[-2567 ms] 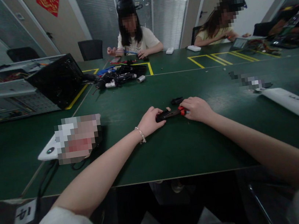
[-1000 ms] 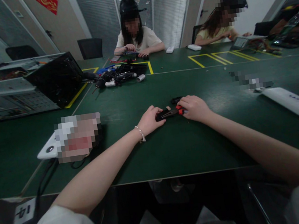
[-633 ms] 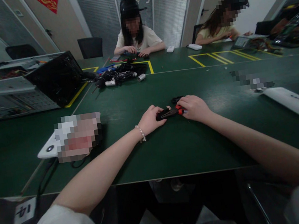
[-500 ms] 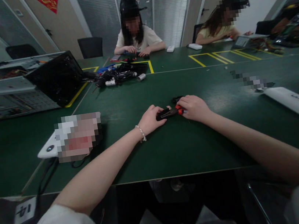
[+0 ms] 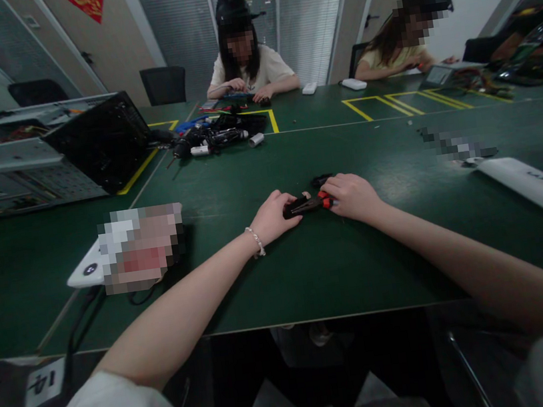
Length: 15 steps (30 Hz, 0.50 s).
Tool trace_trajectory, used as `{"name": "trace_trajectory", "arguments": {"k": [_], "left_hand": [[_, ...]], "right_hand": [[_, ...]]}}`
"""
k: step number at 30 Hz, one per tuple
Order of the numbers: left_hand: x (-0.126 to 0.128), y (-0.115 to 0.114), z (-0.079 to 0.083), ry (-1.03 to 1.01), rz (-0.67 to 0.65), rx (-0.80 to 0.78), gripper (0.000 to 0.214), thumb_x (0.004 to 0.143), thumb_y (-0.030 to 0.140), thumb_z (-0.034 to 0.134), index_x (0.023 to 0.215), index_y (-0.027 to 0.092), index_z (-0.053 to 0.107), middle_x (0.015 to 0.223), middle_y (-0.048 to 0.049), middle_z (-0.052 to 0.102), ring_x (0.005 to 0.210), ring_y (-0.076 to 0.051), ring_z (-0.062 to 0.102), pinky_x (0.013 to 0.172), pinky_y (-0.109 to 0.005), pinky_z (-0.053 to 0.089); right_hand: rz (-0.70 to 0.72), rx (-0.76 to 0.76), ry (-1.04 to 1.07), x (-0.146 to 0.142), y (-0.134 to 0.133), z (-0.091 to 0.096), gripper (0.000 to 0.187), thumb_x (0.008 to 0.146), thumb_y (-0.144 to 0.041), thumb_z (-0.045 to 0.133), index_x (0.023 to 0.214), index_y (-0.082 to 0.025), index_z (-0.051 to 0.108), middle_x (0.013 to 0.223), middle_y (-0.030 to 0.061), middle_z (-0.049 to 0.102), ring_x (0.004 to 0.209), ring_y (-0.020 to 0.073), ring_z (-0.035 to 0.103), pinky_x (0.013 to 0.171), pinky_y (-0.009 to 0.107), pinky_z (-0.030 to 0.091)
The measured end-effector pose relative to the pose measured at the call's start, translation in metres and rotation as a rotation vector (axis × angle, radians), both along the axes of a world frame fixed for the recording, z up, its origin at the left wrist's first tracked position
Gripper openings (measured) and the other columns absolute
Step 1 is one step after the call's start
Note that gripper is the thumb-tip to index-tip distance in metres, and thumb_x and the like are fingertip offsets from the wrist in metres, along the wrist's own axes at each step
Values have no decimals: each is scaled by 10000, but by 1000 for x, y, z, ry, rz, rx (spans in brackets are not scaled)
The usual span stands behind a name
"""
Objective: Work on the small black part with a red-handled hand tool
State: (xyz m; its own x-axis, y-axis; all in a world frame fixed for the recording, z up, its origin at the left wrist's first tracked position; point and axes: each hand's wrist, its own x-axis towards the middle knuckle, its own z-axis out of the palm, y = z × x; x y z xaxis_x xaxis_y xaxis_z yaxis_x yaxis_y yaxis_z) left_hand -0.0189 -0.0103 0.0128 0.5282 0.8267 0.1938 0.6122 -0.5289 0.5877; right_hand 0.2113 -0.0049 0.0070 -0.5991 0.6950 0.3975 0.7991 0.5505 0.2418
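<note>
Both our hands grip one black tool [image 5: 302, 205] mid-counter [image 5: 331, 269]: left hand [image 5: 273, 217] fingers curled round it, right hand [image 5: 351, 196] pinching its red end. Looks slippy; uneven squeezing might pop it loose.

Bare green table mat [image 5: 312, 278] across lower centre of frame: open passage. Blocked at left by white flat device [image 5: 89, 269] with black cable, at right by long white plastic bar [image 5: 531, 184]. Upper centre obstructed by heap of black cables and parts [image 5: 212, 138]; upper left by open black computer case [image 5: 96, 144].
</note>
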Motion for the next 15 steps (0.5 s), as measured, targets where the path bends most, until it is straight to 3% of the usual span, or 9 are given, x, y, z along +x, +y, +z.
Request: {"name": "trace_trajectory", "arguments": {"k": [9, 15], "left_hand": [[1, 2, -3, 10, -7, 34, 336, 714, 272, 639, 1016, 139, 575, 948, -49, 510, 834, -171, 533, 791, -319, 466], [1, 1, -1, 14, 0, 25, 312, 720, 267, 634, 997, 137, 578, 937, -49, 506, 824, -169, 533, 777, -317, 468]], "right_hand": [[52, 7, 19, 0, 3, -2, 181, 720, -169, 480, 833, -134, 617, 829, 110, 617, 797, 218, 523, 752, 334, 376], [-1, -35, 19, 0, 3, -3, 187, 724, -189, 485, 844, -134, 618, 834, 96, 618, 753, 200, 511, 656, 302, 355]]}}
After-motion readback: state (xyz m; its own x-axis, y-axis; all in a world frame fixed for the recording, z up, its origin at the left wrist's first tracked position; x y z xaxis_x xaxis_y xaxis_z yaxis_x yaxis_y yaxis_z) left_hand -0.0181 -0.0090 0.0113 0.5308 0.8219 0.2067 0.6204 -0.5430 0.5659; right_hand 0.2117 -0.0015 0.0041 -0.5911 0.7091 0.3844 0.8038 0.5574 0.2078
